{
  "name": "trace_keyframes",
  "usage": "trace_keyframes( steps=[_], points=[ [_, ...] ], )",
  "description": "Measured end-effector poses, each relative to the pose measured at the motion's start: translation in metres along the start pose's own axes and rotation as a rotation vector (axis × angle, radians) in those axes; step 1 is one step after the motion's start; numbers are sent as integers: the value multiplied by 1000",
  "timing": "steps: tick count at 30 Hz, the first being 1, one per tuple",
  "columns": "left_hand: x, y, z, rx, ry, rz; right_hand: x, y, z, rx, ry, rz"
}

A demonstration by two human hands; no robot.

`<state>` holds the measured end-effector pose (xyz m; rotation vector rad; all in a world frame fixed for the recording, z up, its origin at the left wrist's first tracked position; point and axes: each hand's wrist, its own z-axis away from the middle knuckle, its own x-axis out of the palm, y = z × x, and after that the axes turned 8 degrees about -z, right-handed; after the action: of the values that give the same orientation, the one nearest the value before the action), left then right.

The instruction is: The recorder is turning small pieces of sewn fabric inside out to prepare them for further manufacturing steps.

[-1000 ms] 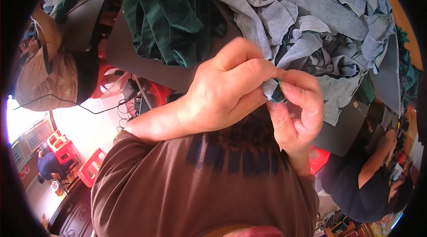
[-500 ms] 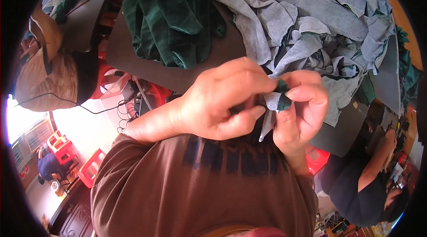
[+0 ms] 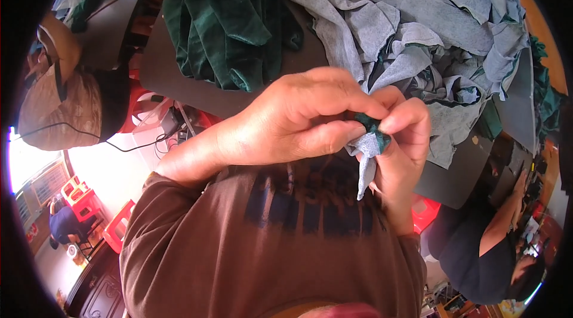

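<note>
Close in front of my chest, both hands pinch a small fabric piece (image 3: 367, 144), dark green velvet on one face and pale grey on the other. My left hand (image 3: 304, 116) reaches in from the left, its thumb and forefinger closed on the green edge. With bent fingers and thumb, my right hand (image 3: 406, 136) grips the other side. A narrow grey tail of the cloth hangs below the fingertips. Past my hands, a heap of grey-backed fabric strips (image 3: 441, 19) covers the right of the dark table. Folded green velvet pieces (image 3: 227, 25) lie to its left.
The dark table (image 3: 179, 88) has its near left edge by my left forearm. Red plastic stools (image 3: 119, 225) stand at the lower left, and cables run near a black adapter (image 3: 171, 121). Other people sit left and right, one in dark clothing (image 3: 477, 246).
My left hand's thumb and forefinger have closed in on the green edge of the fabric piece. The piece has turned, and its grey tail now hangs lower.
</note>
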<state>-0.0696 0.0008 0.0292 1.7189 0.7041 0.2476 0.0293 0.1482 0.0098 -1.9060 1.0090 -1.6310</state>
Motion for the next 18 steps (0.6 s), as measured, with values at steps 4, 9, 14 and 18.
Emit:
trace_keyframes(
  steps=[4,9,14,18],
  points=[
    [-1,1,0,87,12,-211,-4,2,2,4,53,117],
    [7,-4,1,116,272,-396,-1,-5,1,-371,167,794],
    [14,-9,1,135,341,-453,7,-5,-2,-322,64,969],
    [14,-7,4,111,330,-433,4,-3,2,-160,189,718]
  ],
)
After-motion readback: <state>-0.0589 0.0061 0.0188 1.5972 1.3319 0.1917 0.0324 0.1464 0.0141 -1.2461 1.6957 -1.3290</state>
